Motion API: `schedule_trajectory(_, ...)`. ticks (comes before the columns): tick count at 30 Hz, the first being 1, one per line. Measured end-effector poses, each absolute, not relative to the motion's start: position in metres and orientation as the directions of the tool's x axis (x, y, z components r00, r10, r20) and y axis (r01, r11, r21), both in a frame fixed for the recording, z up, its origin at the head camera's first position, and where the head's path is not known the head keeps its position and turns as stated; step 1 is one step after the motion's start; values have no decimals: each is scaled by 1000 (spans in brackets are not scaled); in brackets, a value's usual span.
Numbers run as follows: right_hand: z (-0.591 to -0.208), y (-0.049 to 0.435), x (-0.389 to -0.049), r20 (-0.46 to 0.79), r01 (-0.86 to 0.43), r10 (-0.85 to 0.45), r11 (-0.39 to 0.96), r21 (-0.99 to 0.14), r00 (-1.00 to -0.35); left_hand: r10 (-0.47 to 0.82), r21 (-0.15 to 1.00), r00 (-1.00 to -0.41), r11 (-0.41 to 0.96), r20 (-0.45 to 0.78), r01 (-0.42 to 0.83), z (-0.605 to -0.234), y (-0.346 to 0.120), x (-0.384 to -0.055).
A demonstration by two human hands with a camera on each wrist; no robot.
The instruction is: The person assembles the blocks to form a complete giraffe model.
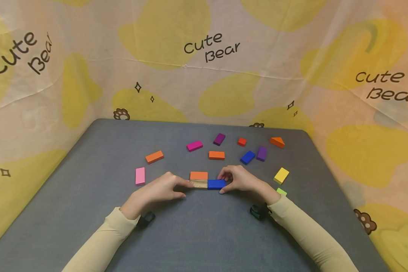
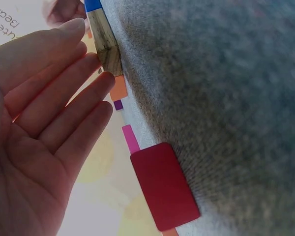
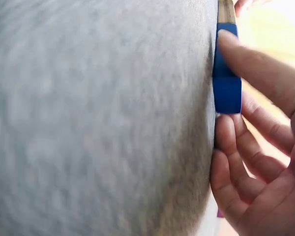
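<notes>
My left hand (image 1: 161, 186) touches the left end of a bare wood block (image 1: 200, 184) with a fingertip, its thumb spread apart and its fingers fairly straight in the left wrist view. Against that block's right end lies a blue block (image 1: 216, 184), in line with it. My right hand (image 1: 239, 179) pinches the blue block near its right end, thumb on the near side and fingers behind; the right wrist view shows the thumb along its face (image 3: 227, 95). Directly behind the wood block sits an orange block (image 1: 198, 175).
A pink block (image 1: 140, 176) lies left of my left hand. Farther back are an orange block (image 1: 154, 156), a magenta block (image 1: 194, 146), another blue block (image 1: 248, 157) and several more. Yellow (image 1: 281, 175) and green (image 1: 281, 191) blocks lie by my right forearm. Printed cloth surrounds the grey table (image 1: 197, 234).
</notes>
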State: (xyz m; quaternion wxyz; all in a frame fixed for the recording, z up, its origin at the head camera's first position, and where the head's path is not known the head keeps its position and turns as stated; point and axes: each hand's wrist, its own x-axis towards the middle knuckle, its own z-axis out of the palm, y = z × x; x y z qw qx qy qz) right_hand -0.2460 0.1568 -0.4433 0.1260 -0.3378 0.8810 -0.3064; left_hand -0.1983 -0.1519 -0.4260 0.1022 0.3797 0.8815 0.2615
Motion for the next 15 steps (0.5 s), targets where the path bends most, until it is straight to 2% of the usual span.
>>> schedule_trajectory(4, -439, 167, -249, -13, -494, -657, 580, -648, -754, 730, 535, -683, 565, 32, 629, -426, -151, -198)
schedule_trajectory(15, -415, 224, -282, 62, -406, -481, 657, -635, -875, 733, 534, -679, 558, 42, 635, -426, -152, -198)
